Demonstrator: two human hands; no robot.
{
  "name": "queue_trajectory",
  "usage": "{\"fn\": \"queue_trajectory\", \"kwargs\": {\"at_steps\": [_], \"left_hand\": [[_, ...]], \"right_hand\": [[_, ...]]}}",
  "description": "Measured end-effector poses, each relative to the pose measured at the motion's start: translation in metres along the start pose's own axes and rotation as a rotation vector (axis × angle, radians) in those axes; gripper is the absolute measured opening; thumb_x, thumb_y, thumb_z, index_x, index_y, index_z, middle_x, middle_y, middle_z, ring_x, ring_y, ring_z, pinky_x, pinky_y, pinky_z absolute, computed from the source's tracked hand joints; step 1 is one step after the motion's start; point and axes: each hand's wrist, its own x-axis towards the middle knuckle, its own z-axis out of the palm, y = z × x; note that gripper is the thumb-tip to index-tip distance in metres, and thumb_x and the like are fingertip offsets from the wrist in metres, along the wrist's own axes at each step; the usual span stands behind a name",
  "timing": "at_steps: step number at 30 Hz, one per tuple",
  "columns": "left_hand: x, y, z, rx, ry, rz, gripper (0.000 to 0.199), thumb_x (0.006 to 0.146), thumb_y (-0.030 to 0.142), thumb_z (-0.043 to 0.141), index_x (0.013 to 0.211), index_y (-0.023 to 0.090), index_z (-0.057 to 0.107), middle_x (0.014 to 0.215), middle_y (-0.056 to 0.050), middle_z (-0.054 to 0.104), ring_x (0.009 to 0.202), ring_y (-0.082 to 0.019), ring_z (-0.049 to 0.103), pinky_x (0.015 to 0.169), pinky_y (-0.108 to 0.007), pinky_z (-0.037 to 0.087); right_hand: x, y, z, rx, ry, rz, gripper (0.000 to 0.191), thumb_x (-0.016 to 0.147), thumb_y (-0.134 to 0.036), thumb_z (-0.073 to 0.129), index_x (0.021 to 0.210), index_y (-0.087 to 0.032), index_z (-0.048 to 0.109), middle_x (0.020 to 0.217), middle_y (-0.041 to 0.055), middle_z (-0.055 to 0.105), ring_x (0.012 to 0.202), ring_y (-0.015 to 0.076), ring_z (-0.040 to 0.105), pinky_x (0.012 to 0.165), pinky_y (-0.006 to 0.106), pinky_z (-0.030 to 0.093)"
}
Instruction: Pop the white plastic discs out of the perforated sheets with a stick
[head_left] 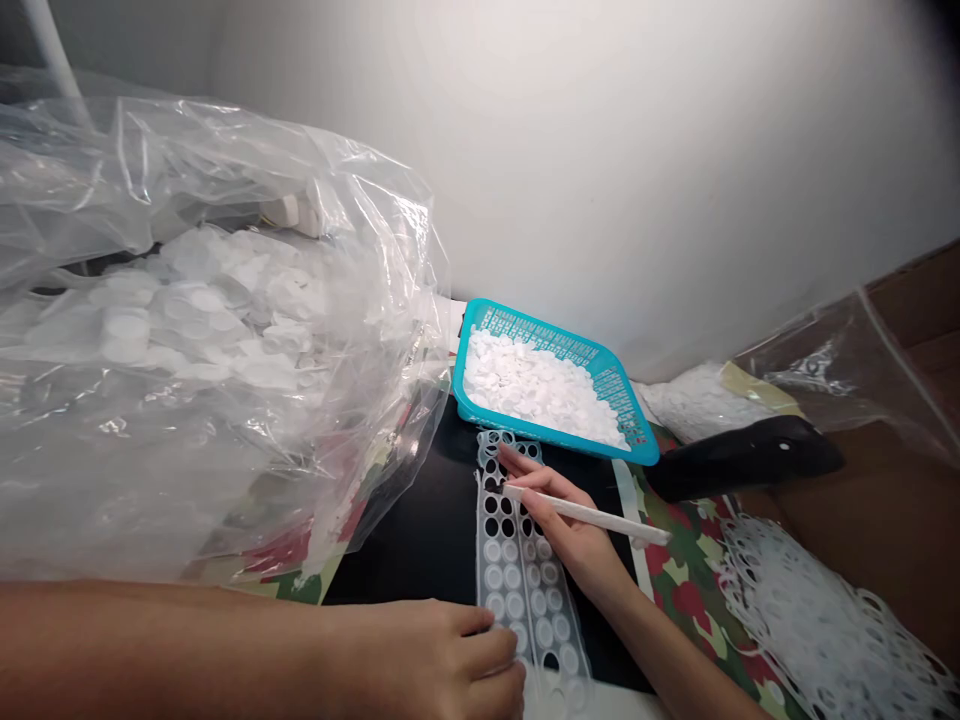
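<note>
My right hand (562, 525) grips a thin white stick (589, 514), its tip over a white perforated plastic strip (521, 590) lying lengthwise on a black surface (420, 530). The strip's far holes show dark, while its near holes hold white discs. My left hand (442, 660) rests at the strip's near left edge, fingers curled onto it and covering part of it. A teal plastic basket (536, 326) just beyond the strip's far end is heaped with white discs (536, 390).
A large clear plastic bag (187, 400) full of white discs bulges over the left side. Camouflage-patterned cloth (694, 570) lies to the right, under a tangled white punched sheet (817, 620). A black object (750, 458) sits beyond it, with brown cardboard (862, 480) at the right and a white wall behind.
</note>
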Motion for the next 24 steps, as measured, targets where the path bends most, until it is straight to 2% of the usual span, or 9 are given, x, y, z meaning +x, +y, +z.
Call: {"fn": "queue_trajectory", "kwargs": {"at_steps": [3,7,10,12,14,16,20,24], "left_hand": [[0.004,-0.003,-0.005,0.032,0.043,0.137,0.023,0.089,0.023,0.054,0.104,0.014,0.069,0.110,-0.011,0.068,0.102,-0.023,0.062,0.091,-0.031,0.052],[0.007,-0.003,-0.005,0.134,0.054,0.027,0.041,0.092,0.026,0.045,0.121,0.002,0.062,0.123,-0.017,0.063,0.114,-0.032,0.058,0.102,-0.041,0.045],[0.008,-0.003,-0.003,0.176,0.030,-0.029,0.043,0.094,0.028,0.043,0.121,0.001,0.062,0.125,-0.018,0.062,0.116,-0.033,0.057,0.108,-0.042,0.038],[0.008,-0.002,-0.003,0.196,0.002,-0.026,0.042,0.094,0.027,0.043,0.121,0.001,0.062,0.125,-0.018,0.062,0.117,-0.032,0.057,0.110,-0.043,0.036],[0.009,-0.002,-0.004,0.216,-0.010,-0.019,0.041,0.094,0.025,0.043,0.123,0.001,0.062,0.125,-0.018,0.062,0.118,-0.033,0.057,0.110,-0.043,0.037],[0.009,-0.002,-0.004,0.229,-0.011,-0.024,0.041,0.094,0.024,0.043,0.122,0.001,0.062,0.124,-0.019,0.062,0.116,-0.033,0.058,0.108,-0.043,0.038],[0.009,-0.002,-0.002,0.232,0.013,-0.031,0.039,0.094,0.024,0.043,0.119,0.002,0.064,0.122,-0.019,0.063,0.112,-0.032,0.061,0.105,-0.043,0.041],[0.009,-0.003,0.000,0.250,0.023,-0.007,0.040,0.092,0.024,0.045,0.119,0.003,0.065,0.121,-0.019,0.064,0.110,-0.033,0.062,0.104,-0.044,0.042]], "right_hand": [[0.003,0.000,0.002,-0.057,0.045,-0.020,0.022,0.091,-0.042,0.059,0.093,-0.022,0.067,0.140,0.0093,0.054,0.134,0.0273,0.046,0.112,0.048,0.037],[0.002,-0.002,0.002,-0.111,0.080,-0.085,0.017,0.093,-0.036,0.057,0.095,-0.022,0.067,0.136,0.0087,0.057,0.129,0.0253,0.052,0.107,0.042,0.044],[-0.005,-0.004,-0.003,-0.181,0.055,-0.185,0.014,0.095,-0.029,0.054,0.098,-0.022,0.066,0.121,0.0083,0.066,0.117,0.0225,0.061,0.099,0.038,0.051],[-0.012,-0.005,-0.008,-0.240,-0.042,-0.235,0.015,0.096,-0.024,0.052,0.103,-0.023,0.065,0.113,0.0078,0.070,0.111,0.0214,0.065,0.097,0.037,0.053],[-0.020,-0.003,-0.014,-0.297,-0.167,-0.248,0.018,0.095,-0.020,0.052,0.109,-0.023,0.063,0.113,0.0075,0.070,0.113,0.0217,0.064,0.097,0.037,0.053],[-0.028,0.002,-0.020,-0.335,-0.225,-0.254,0.020,0.094,-0.017,0.053,0.111,-0.024,0.062,0.117,0.0069,0.069,0.119,0.0221,0.061,0.101,0.037,0.052],[-0.037,0.012,-0.030,-0.391,-0.202,-0.224,0.023,0.095,-0.016,0.052,0.115,-0.025,0.060,0.123,0.0066,0.067,0.123,0.0221,0.058,0.103,0.037,0.050],[-0.039,0.016,-0.033,-0.441,-0.171,-0.238,0.023,0.094,-0.018,0.052,0.115,-0.024,0.061,0.120,0.0078,0.068,0.119,0.0229,0.061,0.100,0.036,0.052]]}}
